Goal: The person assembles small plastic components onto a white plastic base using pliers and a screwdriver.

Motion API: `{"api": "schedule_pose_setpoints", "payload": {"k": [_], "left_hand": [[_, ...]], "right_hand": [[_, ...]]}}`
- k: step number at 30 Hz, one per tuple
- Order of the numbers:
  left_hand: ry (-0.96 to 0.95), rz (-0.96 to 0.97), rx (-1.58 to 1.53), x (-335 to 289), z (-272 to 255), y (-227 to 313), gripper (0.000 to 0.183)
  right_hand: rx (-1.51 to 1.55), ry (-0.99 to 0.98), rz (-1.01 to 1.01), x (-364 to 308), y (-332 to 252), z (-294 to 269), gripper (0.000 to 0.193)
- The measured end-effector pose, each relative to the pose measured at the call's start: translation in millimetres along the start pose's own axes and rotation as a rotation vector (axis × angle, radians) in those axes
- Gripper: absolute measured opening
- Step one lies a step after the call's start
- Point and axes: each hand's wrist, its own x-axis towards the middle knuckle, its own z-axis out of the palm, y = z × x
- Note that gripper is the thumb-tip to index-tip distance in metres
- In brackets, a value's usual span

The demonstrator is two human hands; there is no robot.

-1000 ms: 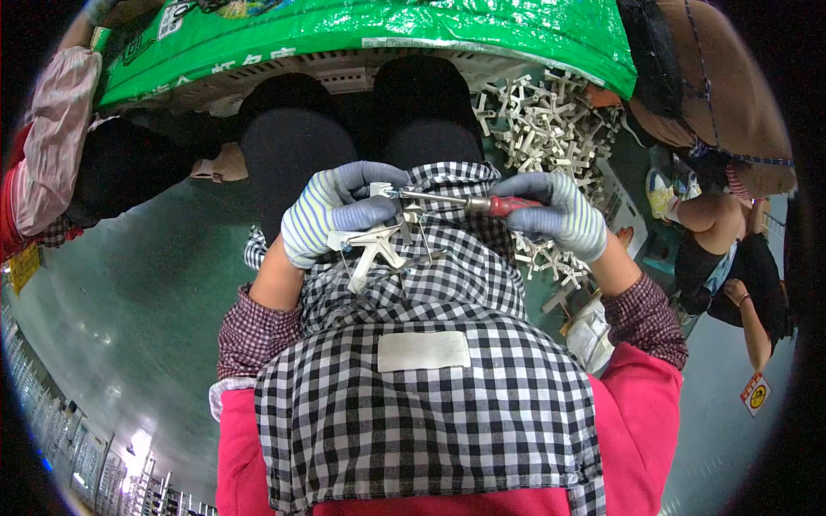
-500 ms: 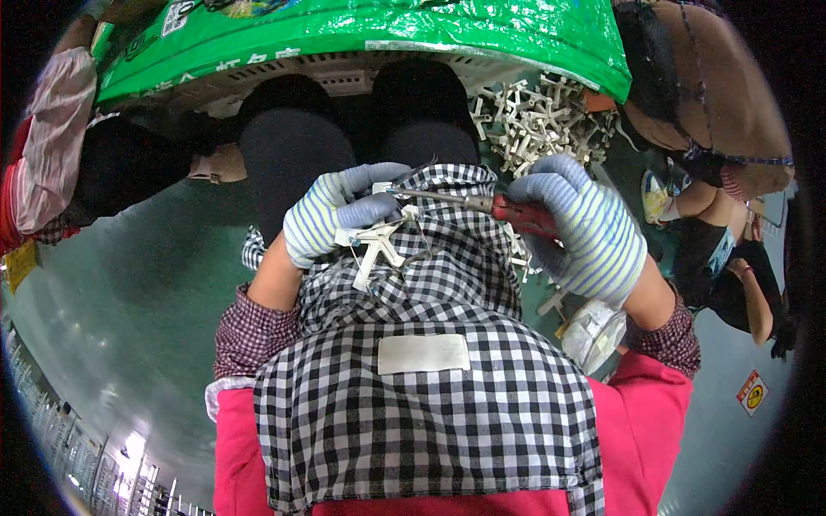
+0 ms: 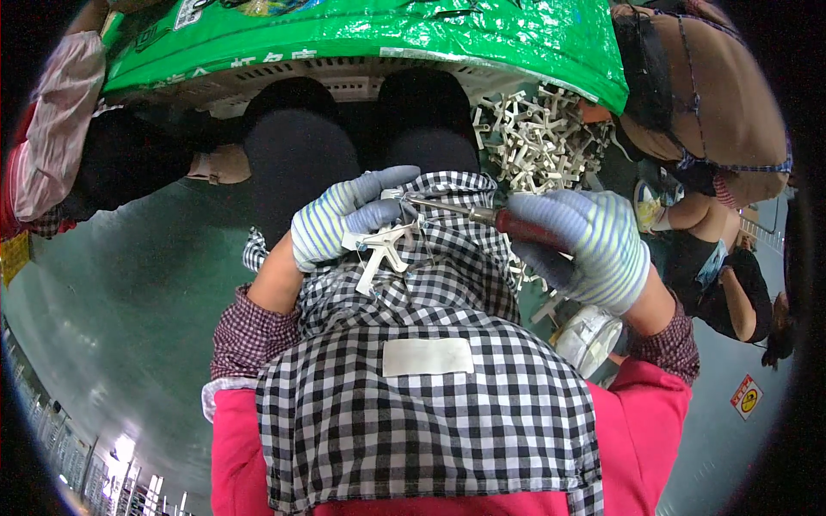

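My left hand [image 3: 340,219], in a striped knit glove, pinches a white branched plastic part [image 3: 383,256] over my lap. Thin wires run from one arm of the part to another. My right hand [image 3: 594,245], gloved alike, wraps round the red handle of a screwdriver [image 3: 469,211]. Its metal shaft points left, and the tip lies at the end of the white part beside my left fingertips. Whether the tip sits in a screw is too small to tell. Beneath both hands spreads my black-and-white checked apron [image 3: 430,413].
A heap of similar white plastic parts [image 3: 538,142] lies on the floor ahead, right of my knees. A pale crate [image 3: 344,82] under green plastic sheeting [image 3: 370,39] stands in front. Other people sit close by on the left and right. A clear plastic bag [image 3: 588,340] is near my right elbow.
The fingers of my right hand have shifted round the screwdriver handle, now more curled over its top. The screwdriver tip stays at the white part. My left hand keeps its pinch.
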Motion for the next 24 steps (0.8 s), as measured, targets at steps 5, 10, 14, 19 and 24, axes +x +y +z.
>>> {"api": "schedule_pose_setpoints", "payload": {"k": [5, 10, 14, 19, 24], "left_hand": [[0.03, 0.02, 0.113, 0, 0, 4, 0.047], [-0.011, -0.021, 0.048, -2, -1, 6, 0.051], [-0.039, -0.041, -0.062, -2, -3, 5, 0.054], [-0.043, -0.011, -0.005, -2, -5, 3, 0.054], [-0.034, -0.026, 0.002, 0, -3, 5, 0.053]], "right_hand": [[0.246, -0.032, 0.246, 1, -1, 4, 0.037], [0.239, -0.056, 0.145, 3, 2, -4, 0.04], [0.335, -0.042, 0.195, 1, 1, -3, 0.041], [0.378, 0.01, 0.216, 0, -2, -3, 0.045], [0.276, 0.042, 0.134, 7, 2, -5, 0.045]]}}
